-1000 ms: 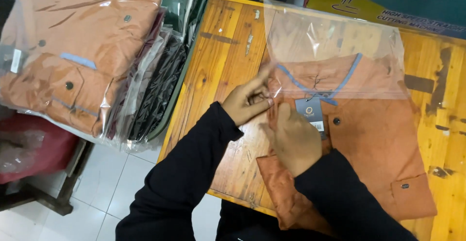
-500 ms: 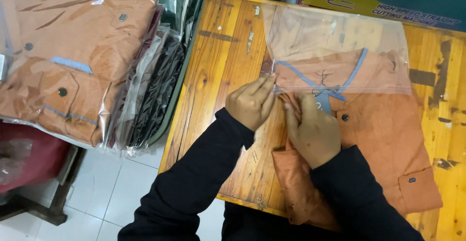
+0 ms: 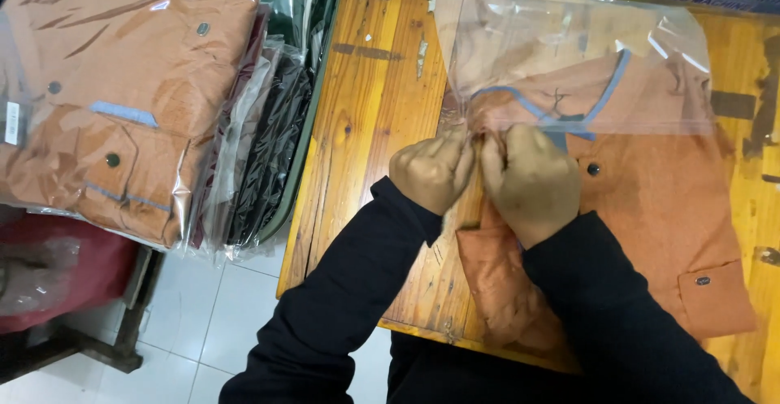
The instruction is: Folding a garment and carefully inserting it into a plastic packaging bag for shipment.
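Pinching the mouth of a clear plastic bag (image 3: 569, 54) with both our left hand (image 3: 432, 170) and right hand (image 3: 530, 178) closed tight, we steady the folded orange shirt (image 3: 650, 201) lying half-inside it on the wooden table (image 3: 366, 111).

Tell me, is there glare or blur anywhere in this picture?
Head view: white glare streaks on the clear plastic bag over the folded orange shirt; more sheen on the bagged orange shirt at the left. Both hands, left hand and right hand, look slightly soft; the wooden table grain stays sharp.
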